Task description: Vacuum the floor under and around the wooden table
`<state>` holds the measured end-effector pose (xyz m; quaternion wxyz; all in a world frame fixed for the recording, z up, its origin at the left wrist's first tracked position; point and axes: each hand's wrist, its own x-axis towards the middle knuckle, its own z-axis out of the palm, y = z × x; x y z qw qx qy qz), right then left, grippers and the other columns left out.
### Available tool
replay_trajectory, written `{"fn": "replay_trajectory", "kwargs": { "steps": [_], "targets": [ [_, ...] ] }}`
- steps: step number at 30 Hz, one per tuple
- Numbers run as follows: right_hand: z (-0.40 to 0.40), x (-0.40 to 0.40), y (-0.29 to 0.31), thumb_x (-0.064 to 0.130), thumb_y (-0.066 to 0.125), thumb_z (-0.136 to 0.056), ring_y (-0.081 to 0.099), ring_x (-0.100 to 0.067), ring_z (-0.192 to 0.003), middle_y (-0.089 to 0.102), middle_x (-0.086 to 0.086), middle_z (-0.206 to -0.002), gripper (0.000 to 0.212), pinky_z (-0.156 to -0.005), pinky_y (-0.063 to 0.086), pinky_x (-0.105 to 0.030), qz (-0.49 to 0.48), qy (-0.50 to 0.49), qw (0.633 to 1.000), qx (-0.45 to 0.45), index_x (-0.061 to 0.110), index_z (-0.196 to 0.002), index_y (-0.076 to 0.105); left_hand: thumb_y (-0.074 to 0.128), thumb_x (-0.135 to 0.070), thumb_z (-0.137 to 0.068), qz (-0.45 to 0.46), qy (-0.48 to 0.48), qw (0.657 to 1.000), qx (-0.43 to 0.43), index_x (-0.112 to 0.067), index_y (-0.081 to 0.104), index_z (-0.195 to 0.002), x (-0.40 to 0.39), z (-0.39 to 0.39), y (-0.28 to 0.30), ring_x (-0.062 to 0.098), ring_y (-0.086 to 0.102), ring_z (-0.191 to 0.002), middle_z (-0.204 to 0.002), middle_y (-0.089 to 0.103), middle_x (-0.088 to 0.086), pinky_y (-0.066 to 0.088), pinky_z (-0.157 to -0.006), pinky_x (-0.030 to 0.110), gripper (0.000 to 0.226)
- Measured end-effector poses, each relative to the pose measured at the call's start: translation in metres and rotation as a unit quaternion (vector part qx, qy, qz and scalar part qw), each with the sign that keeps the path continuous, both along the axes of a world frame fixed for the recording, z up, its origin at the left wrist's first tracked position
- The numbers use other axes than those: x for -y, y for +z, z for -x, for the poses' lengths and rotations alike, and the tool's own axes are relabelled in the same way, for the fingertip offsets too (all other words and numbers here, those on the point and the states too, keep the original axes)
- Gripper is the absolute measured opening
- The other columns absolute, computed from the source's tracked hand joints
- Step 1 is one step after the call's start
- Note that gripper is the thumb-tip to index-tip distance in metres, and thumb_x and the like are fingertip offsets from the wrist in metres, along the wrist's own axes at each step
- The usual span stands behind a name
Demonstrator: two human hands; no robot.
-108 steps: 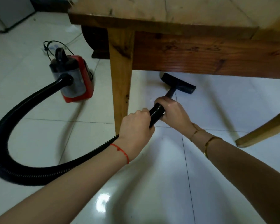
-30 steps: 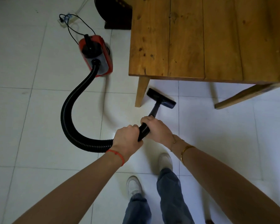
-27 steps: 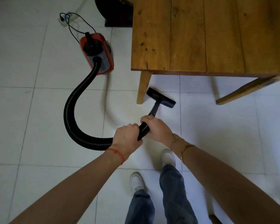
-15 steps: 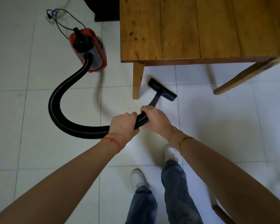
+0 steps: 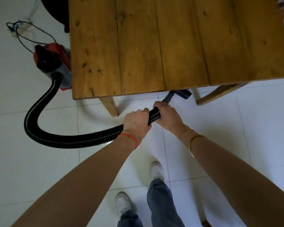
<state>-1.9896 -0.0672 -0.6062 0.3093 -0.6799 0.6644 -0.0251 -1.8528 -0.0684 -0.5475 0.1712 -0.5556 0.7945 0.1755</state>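
Knotty wood table [image 5: 154, 46] (glossy tiled floor [image 5: 39, 169])

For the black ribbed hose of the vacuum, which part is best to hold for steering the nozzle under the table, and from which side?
Grip the black ribbed hose at its front end by the rigid tube, from above. Both hands do so: the right hand nearest the nozzle, the left hand just behind. Farther back the hose curves loosely toward the red vacuum, so it would likely steer the nozzle poorly.

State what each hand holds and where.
Both grip the vacuum hose at its nozzle end: left hand further back, right hand nearest the nozzle.
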Motion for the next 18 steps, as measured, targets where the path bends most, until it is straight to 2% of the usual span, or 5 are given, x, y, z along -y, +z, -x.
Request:
{"fn": "replay_trajectory", "kwargs": {
  "steps": [3,8,14,18],
  "targets": [
    [0.031,0.018,0.005,0.016,0.067,-0.083,0.060,-0.029,-0.090,0.060,-0.013,-0.102,0.027,-0.067,0.049,-0.034,-0.016,-0.005,1.000,-0.010,0.006,-0.104,0.052,0.052,-0.032,-0.092,-0.003,-0.006,1.000,-0.003,-0.014,0.049,-0.108,0.019,0.032,0.000,0.024,0.064,-0.082,-0.085,0.057,0.002,0.037,-0.058,0.028,0.024],
    [0.066,0.034,0.011,0.016,0.068,-0.082,0.060,-0.027,-0.089,0.063,-0.012,-0.099,0.024,-0.059,0.033,-0.022,-0.027,0.018,0.999,-0.013,0.005,-0.100,0.056,0.053,-0.035,-0.092,-0.019,-0.014,1.000,-0.015,-0.014,0.050,-0.107,0.035,0.063,0.003,0.024,0.065,-0.087,-0.094,0.064,0.004,0.039,-0.062,0.029,0.026],
    [0.059,0.035,0.018,0.021,0.066,-0.084,0.058,-0.026,-0.092,0.061,-0.014,-0.105,0.030,-0.063,0.033,-0.025,-0.049,0.080,0.995,-0.031,0.004,-0.106,0.054,0.053,-0.037,-0.091,-0.029,-0.038,0.999,-0.024,-0.014,0.049,-0.108,0.035,0.048,0.007,0.024,0.065,-0.088,-0.097,0.064,0.005,0.040,-0.064,0.030,0.029],
    [0.025,0.027,0.015,0.023,0.068,-0.081,0.056,-0.029,-0.098,0.060,-0.014,-0.105,0.034,-0.067,0.037,-0.028,-0.054,0.069,0.996,-0.018,0.007,-0.106,0.051,0.054,-0.038,-0.089,-0.040,-0.042,0.998,-0.024,-0.015,0.049,-0.106,0.033,0.011,0.014,0.024,0.065,-0.088,-0.097,0.064,0.004,0.046,-0.066,0.029,0.029]
  ]
}}
